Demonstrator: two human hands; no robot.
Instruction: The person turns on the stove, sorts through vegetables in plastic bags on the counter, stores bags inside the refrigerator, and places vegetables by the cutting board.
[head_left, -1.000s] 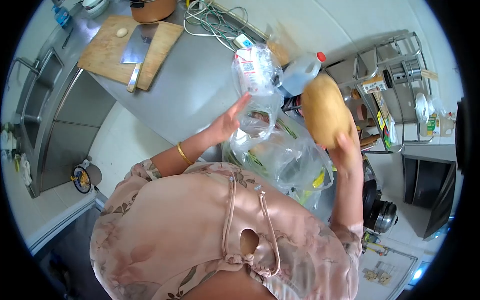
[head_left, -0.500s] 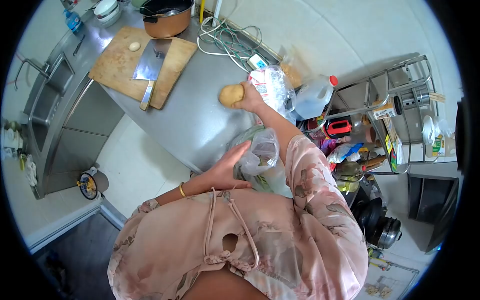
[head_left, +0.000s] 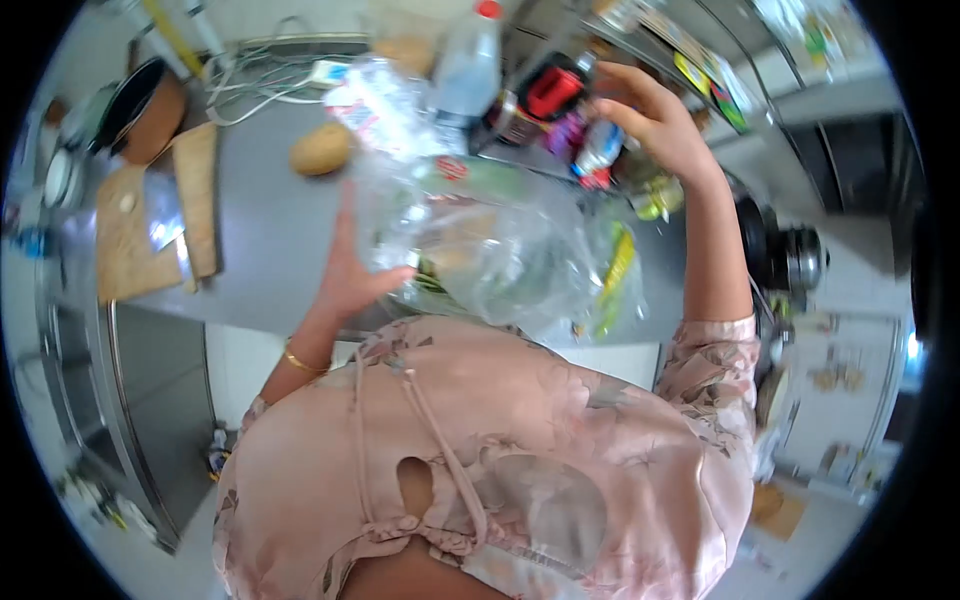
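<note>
My left hand [head_left: 355, 265] is open, thumb and fingers spread, at the left edge of clear plastic bags [head_left: 500, 250] holding green vegetables. Whether it touches the plastic I cannot tell. A brown potato [head_left: 322, 150] lies on the steel counter [head_left: 265, 220] just beyond those fingertips. My right hand [head_left: 655, 120] is raised at the right, before the rack. Its fingers are bent and apart, with nothing seen in them. Beside it are a dark bottle with a red label [head_left: 555, 92] and a blue-and-white packet [head_left: 600, 150]. The view is slightly blurred.
A cleaver [head_left: 165, 220] lies on the wooden board [head_left: 120, 250] at the left, with an orange-brown pot [head_left: 155, 115] behind. Coiled cables [head_left: 250, 85] run along the wall. A red-capped jug [head_left: 468, 65] stands at the back. Metal shelving [head_left: 740, 50] rises at the right.
My right hand has let go of the potato, now on the counter, and moved right to the rack. The view has swung right. My left hand stays open near the bags.
</note>
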